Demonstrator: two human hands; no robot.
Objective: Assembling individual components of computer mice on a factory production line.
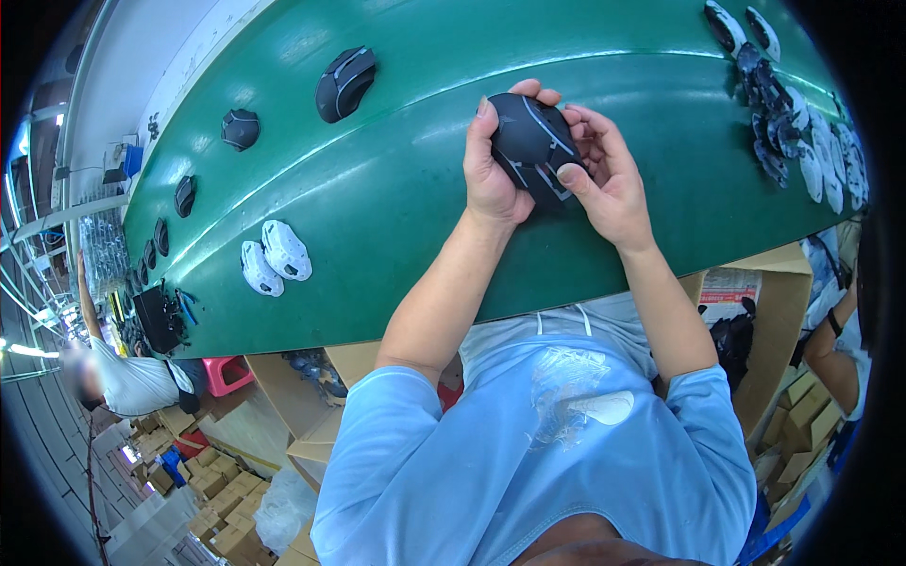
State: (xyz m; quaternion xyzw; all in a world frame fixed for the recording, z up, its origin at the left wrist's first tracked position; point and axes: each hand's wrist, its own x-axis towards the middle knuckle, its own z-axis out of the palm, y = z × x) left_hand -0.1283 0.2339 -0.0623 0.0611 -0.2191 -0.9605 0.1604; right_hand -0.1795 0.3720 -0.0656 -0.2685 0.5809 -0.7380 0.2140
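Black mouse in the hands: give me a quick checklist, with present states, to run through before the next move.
1. Left hand has a grip on the black mouse: ok, thumb along its left edge, fingertips showing past its far end.
2. Right hand supports it: ok, thumb and fingers at its right side.
3. Underside of the mouse sound: cannot tell, hidden from this view.
4. White shells apart from the hands: ok, they lie on the green table to the left.
5. Parts pile at right laid out singly: not ok, pieces overlap.
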